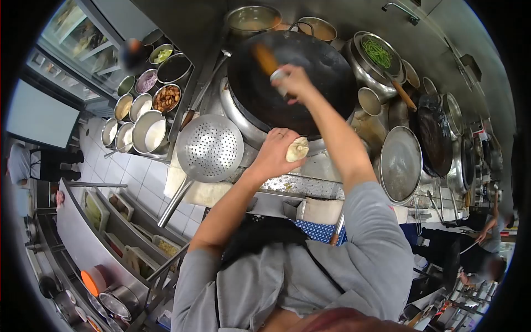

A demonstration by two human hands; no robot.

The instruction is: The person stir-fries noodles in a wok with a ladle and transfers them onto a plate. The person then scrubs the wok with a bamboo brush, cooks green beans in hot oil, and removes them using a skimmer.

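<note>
A large black wok [332,72] sits on the metal stove right in front of me. My left hand [271,150] is closed around a folded off-white cloth [297,149] at the wok's near rim. Over the wok's inside, my right hand [297,84] grips a brush [266,58] with orange-brown bristles and a pale band near the fingers. The bristle end points to the far left and is blurred; whether it touches the wok I cannot tell. Part of the brush is hidden inside the right fist.
A perforated strainer [210,148] lies left of the wok, beside a long-handled ladle [204,86]. Containers of ingredients, including browned pieces [167,98], stand farther left. Green beans [376,52] rest in a strainer at the back right. A mesh sieve [401,164] sits at right; other people work nearby.
</note>
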